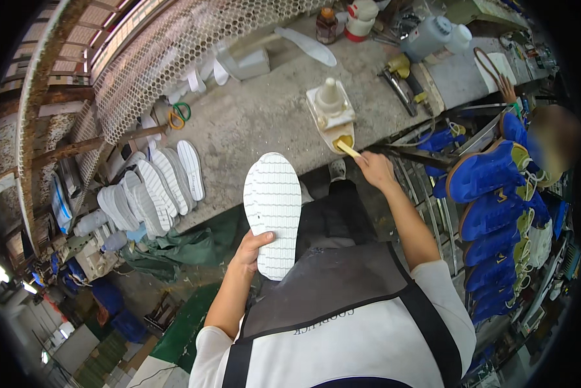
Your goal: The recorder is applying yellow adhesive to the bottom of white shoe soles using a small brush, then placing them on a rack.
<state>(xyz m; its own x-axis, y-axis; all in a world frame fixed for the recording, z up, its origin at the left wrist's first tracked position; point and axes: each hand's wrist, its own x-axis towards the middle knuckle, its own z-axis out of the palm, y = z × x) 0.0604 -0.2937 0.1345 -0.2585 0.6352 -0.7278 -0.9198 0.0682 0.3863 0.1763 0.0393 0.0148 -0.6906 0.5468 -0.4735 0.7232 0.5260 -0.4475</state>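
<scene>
In my left hand (246, 251) is a white insole (274, 200) with wavy grey lines across it, gripped near its heel end with my thumb on top. It stands out past the bench's front edge. My right hand (376, 169) is closed round the handle of a brush (347, 149), pale yellow and slim. The brush's tip dips into yellowish glue at the near end of a white glue dispenser (330, 107), which has a cone-shaped top and sits on the bench. The bristles are hidden in the glue.
Stacked white insoles (155, 187) lie at the bench's left front. Green-handled scissors (179, 116) rest behind them. Bottles (426, 39) and a hand tool (400, 90) stand at the back right. A rack of blue shoes (487, 213) rises close on my right; another person's hand (507, 89) shows beyond.
</scene>
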